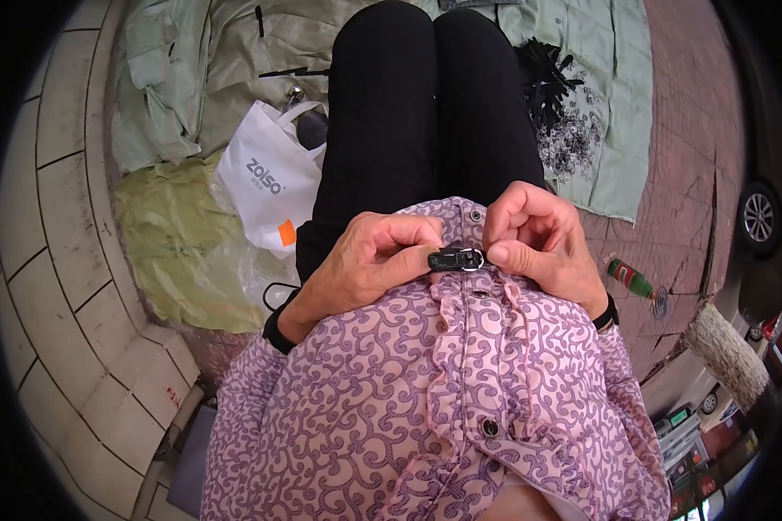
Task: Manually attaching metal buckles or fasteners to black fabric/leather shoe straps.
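Note:
In front of my belly my left hand (369,260) pinches a short black strap piece (447,260) between thumb and forefinger. A small silver metal ring (475,259) sits at the strap's right end. My right hand (543,239) is closed at that end, its thumb and curled forefinger meeting at the ring; the exact grip there is partly hidden. Beyond my right knee lies a heap of black straps (545,82), with a scatter of small metal rings (572,139) just nearer to me.
Light green sheeting (621,113) spreads on the ground around my legs. To the left lie a white tote bag (256,187) and a yellow-green sack (161,226). A stone step (61,200) runs along the left. A green bottle (632,278) lies on the red paving at right.

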